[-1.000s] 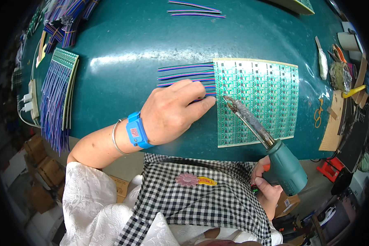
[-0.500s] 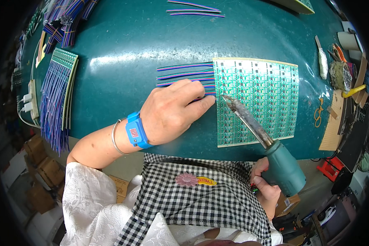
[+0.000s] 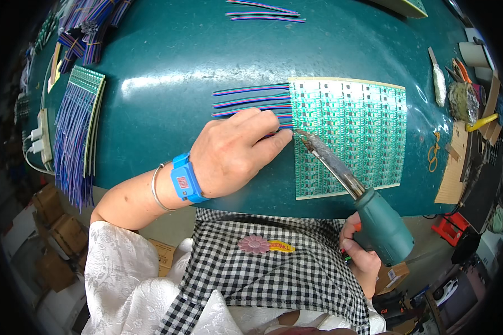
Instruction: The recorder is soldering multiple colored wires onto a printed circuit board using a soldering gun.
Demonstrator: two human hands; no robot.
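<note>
A green circuit board panel (image 3: 357, 151) with rows of small repeated circuits lies flat on the green table. Several multicoloured ribbon wires (image 3: 251, 102) stick out from the upper part of its left edge. My left hand (image 3: 236, 146) is closed in a pinch on a ribbon wire at that edge, below the other wires; the fingers hide most of it. In my right hand (image 3: 361, 249), by the table's front edge, is the handle of a green soldering gun (image 3: 384, 226). Its dark tip reaches the panel's left edge, right beside my left fingertips.
On the left stand wired boards (image 3: 78, 128) in a stack, with bundled wires (image 3: 89, 25) behind. Loose ribbon wires (image 3: 265, 14) lie at the far side. Scissors (image 3: 433, 153), a cardboard piece (image 3: 451, 167) and a foil-wrapped lump (image 3: 465, 106) are at the right.
The soldering gun has shifted slightly left, bringing its tip from over the panel to the panel's edge near my left fingertips. My left hand keeps its pinch in nearly the same place.
</note>
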